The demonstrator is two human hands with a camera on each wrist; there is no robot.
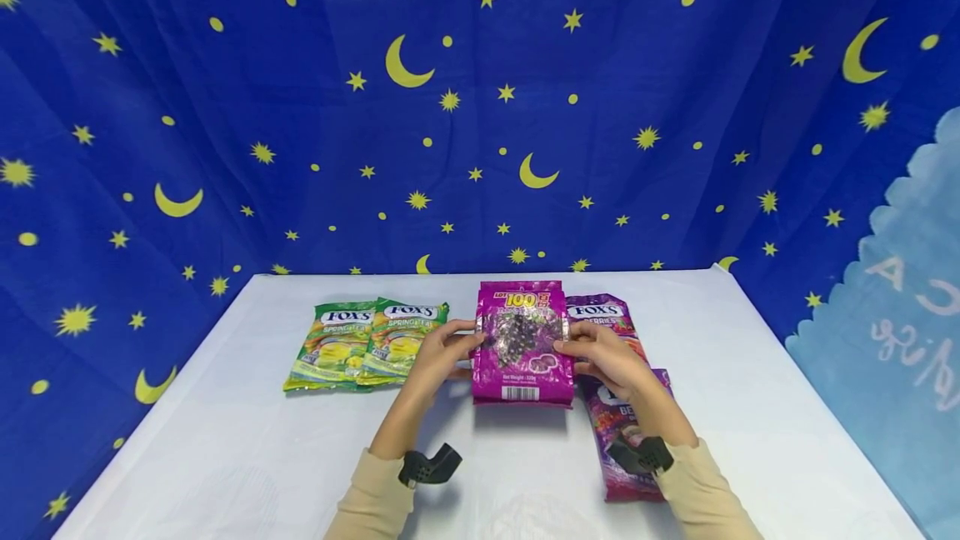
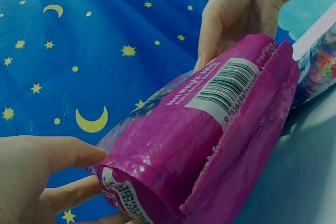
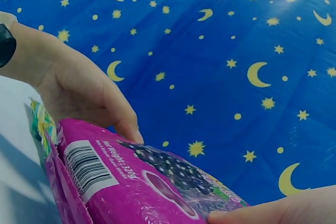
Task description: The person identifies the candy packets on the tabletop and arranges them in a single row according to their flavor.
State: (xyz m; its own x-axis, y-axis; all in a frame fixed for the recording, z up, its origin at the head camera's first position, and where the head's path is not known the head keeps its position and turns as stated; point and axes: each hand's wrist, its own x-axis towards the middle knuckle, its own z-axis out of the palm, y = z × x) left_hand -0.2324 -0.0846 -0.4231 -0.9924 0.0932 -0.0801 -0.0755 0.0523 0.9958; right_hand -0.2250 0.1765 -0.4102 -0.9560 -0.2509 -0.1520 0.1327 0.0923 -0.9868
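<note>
A magenta Lot 100 candy bag (image 1: 521, 390) with a blackcurrant picture is held up at the middle of the table, its front toward me. My left hand (image 1: 441, 350) grips its left edge, thumb on the front and fingers behind. On the opposite edge my right hand (image 1: 611, 357) holds it the same way. The left wrist view shows the bag's barcode (image 2: 231, 85) and crimped bottom seam. A second magenta edge shows behind the top; I cannot tell whether it is another bag. In the right wrist view, the right thumb (image 3: 252, 213) presses the front.
Two green Fox's Spring Tea bags (image 1: 330, 348) overlap on the left of the white table (image 1: 195, 440). Two purple Fox's Berries bags lie at right, an upper one (image 1: 600, 311) and a lower one (image 1: 618, 432) partly under the right forearm. A blue starry curtain (image 1: 480, 123) hangs behind.
</note>
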